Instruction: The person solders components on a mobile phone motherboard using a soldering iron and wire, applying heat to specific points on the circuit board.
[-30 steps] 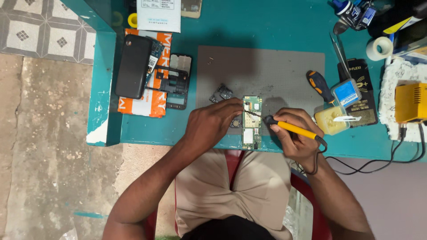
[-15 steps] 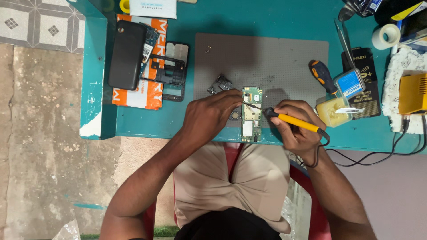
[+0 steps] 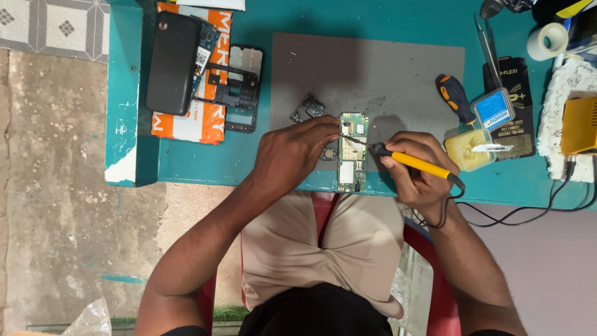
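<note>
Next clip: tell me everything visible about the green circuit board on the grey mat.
The circuit board is a narrow green strip with small metal shields and pale patches, apparently a bare phone board out of its casing. It lies flat, lengthwise toward the person, at the near edge of the grey mat, its lower end reaching the teal table's front edge. The left hand steadies its left side with the fingers. The right hand holds a yellow-handled soldering iron whose tip meets the board's upper part.
</note>
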